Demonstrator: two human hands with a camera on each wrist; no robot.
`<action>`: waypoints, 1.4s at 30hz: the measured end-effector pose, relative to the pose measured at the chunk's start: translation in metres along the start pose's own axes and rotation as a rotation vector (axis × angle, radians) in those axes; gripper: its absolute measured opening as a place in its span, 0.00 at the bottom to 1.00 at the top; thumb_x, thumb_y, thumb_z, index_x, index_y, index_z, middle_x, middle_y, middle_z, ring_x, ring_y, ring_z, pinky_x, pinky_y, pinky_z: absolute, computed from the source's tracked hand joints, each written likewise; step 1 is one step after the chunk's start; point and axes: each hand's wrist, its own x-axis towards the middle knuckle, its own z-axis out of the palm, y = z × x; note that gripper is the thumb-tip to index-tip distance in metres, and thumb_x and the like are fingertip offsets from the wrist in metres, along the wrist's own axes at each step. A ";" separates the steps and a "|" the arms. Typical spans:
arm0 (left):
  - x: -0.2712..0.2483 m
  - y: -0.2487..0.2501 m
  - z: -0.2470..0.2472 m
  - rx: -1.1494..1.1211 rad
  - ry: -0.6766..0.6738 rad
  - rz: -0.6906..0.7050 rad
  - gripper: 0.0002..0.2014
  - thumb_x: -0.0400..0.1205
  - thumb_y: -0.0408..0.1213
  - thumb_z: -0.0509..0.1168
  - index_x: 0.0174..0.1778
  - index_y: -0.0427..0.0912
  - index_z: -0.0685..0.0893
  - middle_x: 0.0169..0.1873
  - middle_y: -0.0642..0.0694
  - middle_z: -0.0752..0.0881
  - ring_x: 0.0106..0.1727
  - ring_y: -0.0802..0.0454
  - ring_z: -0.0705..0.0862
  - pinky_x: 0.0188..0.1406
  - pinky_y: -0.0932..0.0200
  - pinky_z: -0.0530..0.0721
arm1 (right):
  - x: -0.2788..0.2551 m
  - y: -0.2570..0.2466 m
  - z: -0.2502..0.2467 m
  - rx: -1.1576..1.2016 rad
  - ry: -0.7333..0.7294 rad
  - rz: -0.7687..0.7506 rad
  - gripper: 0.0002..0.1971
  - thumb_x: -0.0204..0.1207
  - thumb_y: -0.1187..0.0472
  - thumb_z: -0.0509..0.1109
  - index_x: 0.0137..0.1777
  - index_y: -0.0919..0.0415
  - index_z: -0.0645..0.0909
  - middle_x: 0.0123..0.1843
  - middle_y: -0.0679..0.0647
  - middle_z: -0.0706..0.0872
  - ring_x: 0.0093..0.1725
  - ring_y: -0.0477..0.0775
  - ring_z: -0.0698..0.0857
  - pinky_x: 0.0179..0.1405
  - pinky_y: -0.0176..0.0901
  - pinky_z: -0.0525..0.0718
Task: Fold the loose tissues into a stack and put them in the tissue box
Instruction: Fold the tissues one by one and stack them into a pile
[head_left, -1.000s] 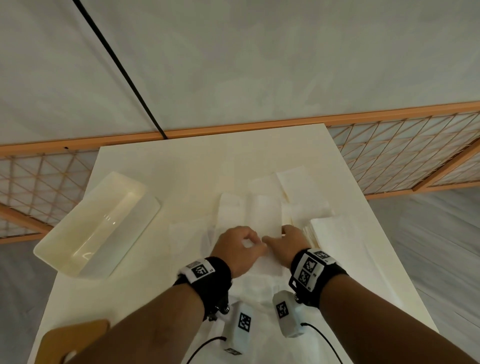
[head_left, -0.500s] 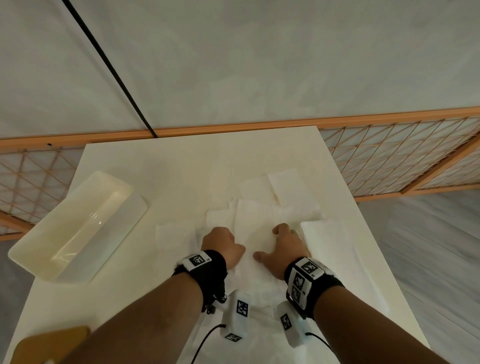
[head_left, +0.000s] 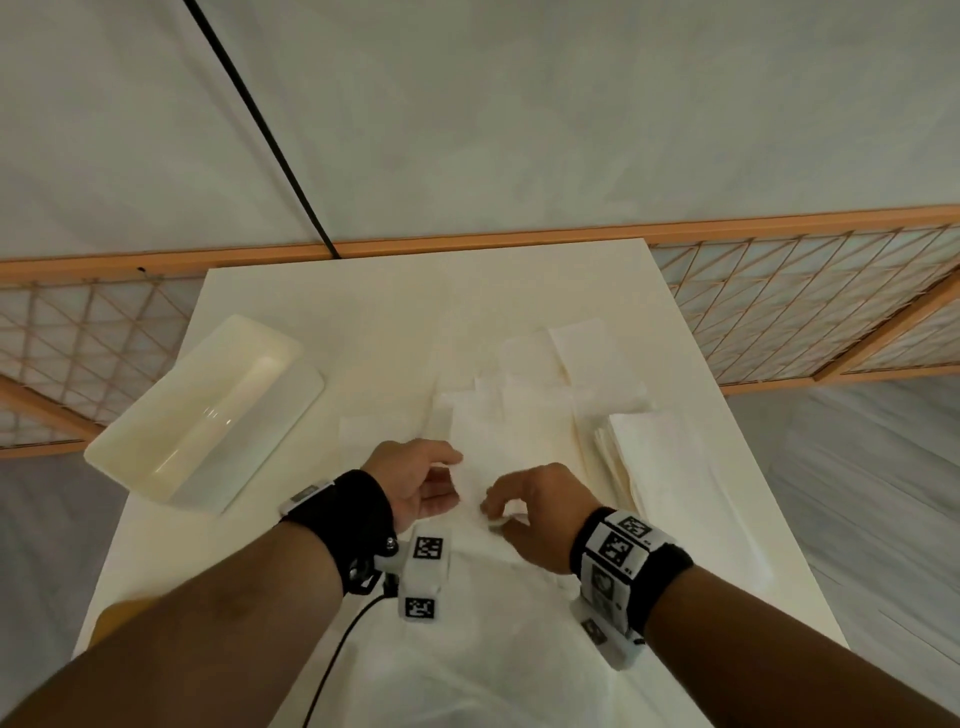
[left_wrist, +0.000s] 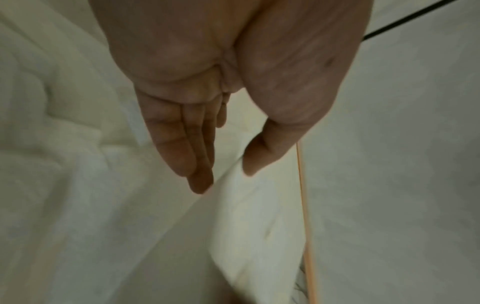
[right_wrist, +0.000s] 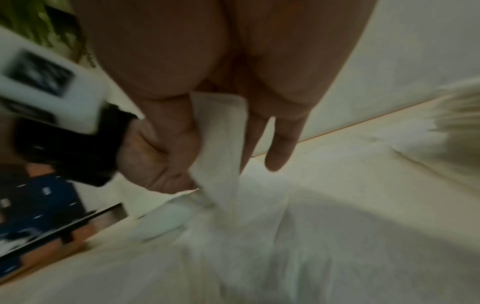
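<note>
Loose white paper tissues (head_left: 524, 415) overlap on the cream table (head_left: 363, 322), edges hard to separate, beside a folded stack (head_left: 670, 478). Only the right-wrist view shows the right hand (right_wrist: 207, 127) pinching a tissue strip (right_wrist: 221, 144) between thumb and fingers. The left hand (left_wrist: 207, 123), fingers straight, touches a sheet edge; its view is blurred. An empty white plastic tissue box (head_left: 208, 415) sits left.

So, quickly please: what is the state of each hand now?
Left hand: open, fingers straight, holding nothing.
Right hand: pinching a tissue.
</note>
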 end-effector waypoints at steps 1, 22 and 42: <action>-0.001 -0.004 -0.007 0.057 0.035 0.005 0.05 0.78 0.24 0.73 0.49 0.31 0.86 0.44 0.33 0.90 0.38 0.42 0.89 0.36 0.52 0.88 | -0.008 0.002 0.003 0.025 -0.089 -0.032 0.08 0.74 0.66 0.76 0.45 0.51 0.91 0.55 0.46 0.93 0.61 0.47 0.89 0.67 0.41 0.84; 0.031 0.000 0.008 0.925 0.319 0.238 0.34 0.77 0.55 0.76 0.73 0.38 0.76 0.68 0.41 0.83 0.66 0.41 0.84 0.59 0.53 0.84 | -0.030 0.016 -0.023 0.019 -0.217 0.003 0.05 0.59 0.49 0.68 0.32 0.45 0.85 0.53 0.41 0.89 0.53 0.41 0.86 0.62 0.42 0.85; 0.028 0.024 -0.020 0.859 0.395 0.535 0.07 0.88 0.36 0.66 0.46 0.41 0.86 0.39 0.49 0.85 0.44 0.50 0.85 0.40 0.66 0.75 | 0.046 0.014 -0.007 0.074 0.035 0.196 0.12 0.79 0.56 0.72 0.61 0.49 0.82 0.57 0.42 0.81 0.59 0.45 0.82 0.61 0.37 0.81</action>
